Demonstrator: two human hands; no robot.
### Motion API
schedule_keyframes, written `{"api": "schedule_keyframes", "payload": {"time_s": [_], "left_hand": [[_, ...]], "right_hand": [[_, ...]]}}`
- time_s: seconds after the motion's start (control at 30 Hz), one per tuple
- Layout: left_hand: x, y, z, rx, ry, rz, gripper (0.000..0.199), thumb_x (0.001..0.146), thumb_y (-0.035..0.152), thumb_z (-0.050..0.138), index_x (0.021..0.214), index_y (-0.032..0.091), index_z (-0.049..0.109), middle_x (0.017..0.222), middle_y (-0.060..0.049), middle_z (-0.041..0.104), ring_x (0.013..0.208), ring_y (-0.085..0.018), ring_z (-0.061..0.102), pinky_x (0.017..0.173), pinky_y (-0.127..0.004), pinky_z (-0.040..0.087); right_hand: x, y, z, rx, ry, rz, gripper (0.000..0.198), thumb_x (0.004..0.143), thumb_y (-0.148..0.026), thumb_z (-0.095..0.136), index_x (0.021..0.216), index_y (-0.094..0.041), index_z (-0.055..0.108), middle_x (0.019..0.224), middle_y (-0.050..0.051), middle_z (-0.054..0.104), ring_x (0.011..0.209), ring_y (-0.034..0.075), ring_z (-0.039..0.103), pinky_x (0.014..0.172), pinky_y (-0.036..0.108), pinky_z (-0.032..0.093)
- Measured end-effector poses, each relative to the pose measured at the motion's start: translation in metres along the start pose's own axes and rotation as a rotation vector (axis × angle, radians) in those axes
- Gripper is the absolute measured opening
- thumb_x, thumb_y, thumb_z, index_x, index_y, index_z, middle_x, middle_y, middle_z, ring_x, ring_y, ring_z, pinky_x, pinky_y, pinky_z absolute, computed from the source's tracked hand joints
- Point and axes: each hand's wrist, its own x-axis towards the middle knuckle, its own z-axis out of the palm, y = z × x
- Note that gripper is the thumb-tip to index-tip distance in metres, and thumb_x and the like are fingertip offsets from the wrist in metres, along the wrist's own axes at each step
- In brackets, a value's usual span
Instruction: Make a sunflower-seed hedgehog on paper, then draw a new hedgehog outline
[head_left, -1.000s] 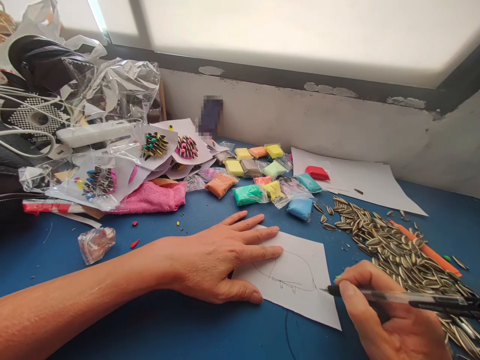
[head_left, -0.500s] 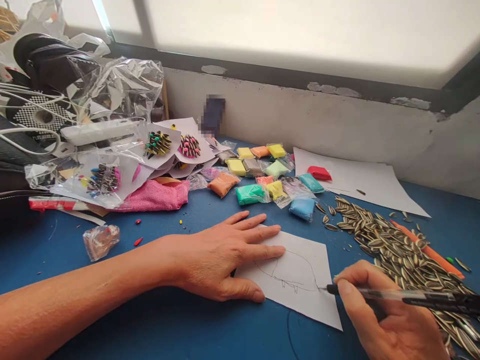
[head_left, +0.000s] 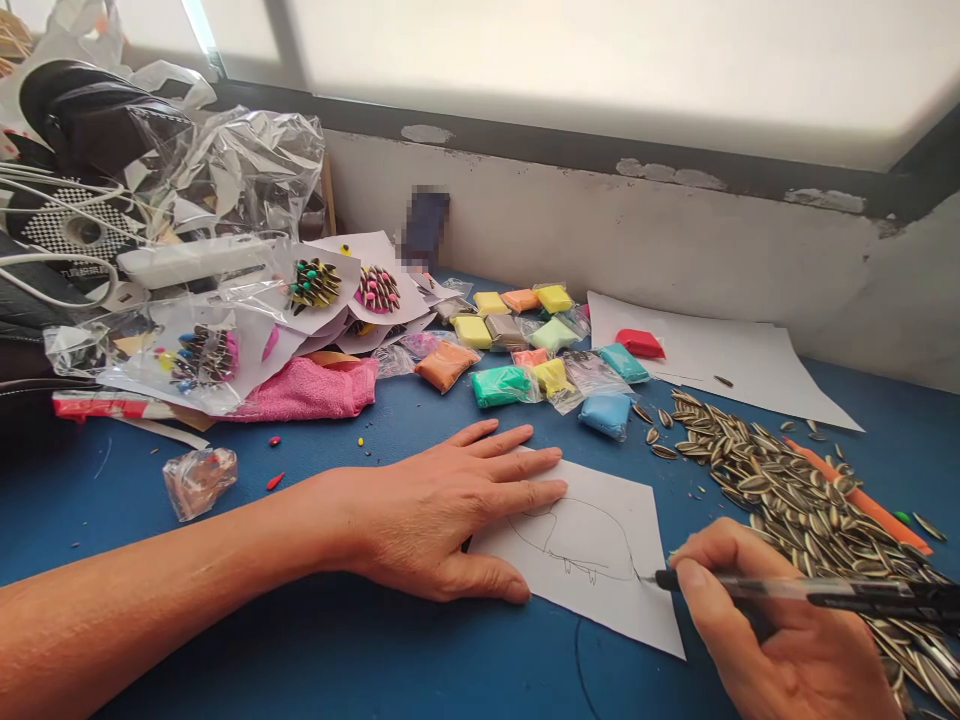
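Paper (head_left: pixel 611 605) under pen (head_left: pixel 776 591), white characters (head_left: pixel 90 271) leftward

The drawing paper (head_left: pixel 600 548) was white, the pen (head_left: pixel 851 596) black and clear, the table (head_left: pixel 315 650) blue, the sunflower seeds (head_left: pixel 802 510) stripy.

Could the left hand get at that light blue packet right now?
Probably yes: the left hand lies spread on the paper, gripping nothing, and nothing seems to stand between it and the light blue packet just beyond.
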Motion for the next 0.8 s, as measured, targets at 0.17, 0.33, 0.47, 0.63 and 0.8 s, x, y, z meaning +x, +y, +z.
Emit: {"api": "schedule_keyframes", "payload": {"time_s": [0.17,0.33,0.47,0.63,0.8], "left_hand": [[0.001,0.000,0.000,-0.002,-0.006,-0.029,0.082,0.095,0.059,0.064,0.161,0.022,0.033,0.170,-0.011,0.009,0.157,-0.037,0.007,0.127,-0.058,0.008],[0.001,-0.001,0.001,-0.015,0.004,-0.060,0.094,0.092,0.065,0.063,0.164,0.017,0.025,0.170,-0.013,0.008,0.158,-0.034,0.005,0.128,-0.053,0.006],[0.000,-0.002,0.000,-0.061,0.049,-0.061,0.097,0.092,0.069,0.061,0.163,0.013,0.027,0.170,-0.013,0.014,0.158,-0.032,0.008,0.129,-0.049,0.007],[0.000,-0.004,0.001,-0.038,0.039,-0.054,0.094,0.094,0.068,0.058,0.161,0.008,0.030,0.169,-0.014,0.015,0.158,-0.032,0.010,0.129,-0.047,0.007],[-0.001,-0.006,0.005,-0.016,0.053,-0.042,0.093,0.094,0.068,0.057,0.163,0.014,0.027,0.169,-0.011,0.014,0.158,-0.030,0.008,0.129,-0.047,0.007]], "right_hand": [[-0.004,0.001,-0.001,0.037,0.020,0.023,0.037,0.090,-0.056,0.048,0.074,-0.027,0.063,0.053,-0.002,0.050,0.046,0.015,0.052,0.041,0.025,0.039],[-0.002,0.009,-0.004,0.143,-0.035,-0.057,0.026,0.095,-0.044,0.052,0.081,-0.027,0.065,0.055,-0.005,0.059,0.042,0.012,0.056,0.038,0.023,0.040],[0.004,0.013,-0.005,0.162,-0.017,-0.238,0.016,0.097,-0.037,0.055,0.106,-0.030,0.067,0.075,-0.005,0.075,0.057,0.013,0.070,0.054,0.021,0.055],[0.005,0.011,-0.008,0.056,-0.007,-0.337,0.021,0.097,-0.032,0.055,0.116,-0.030,0.065,0.104,-0.002,0.079,0.089,0.018,0.078,0.074,0.023,0.061],[0.004,0.014,-0.007,0.045,-0.055,-0.382,0.025,0.100,-0.030,0.051,0.122,-0.028,0.062,0.112,0.000,0.078,0.099,0.018,0.077,0.080,0.023,0.061]]}}
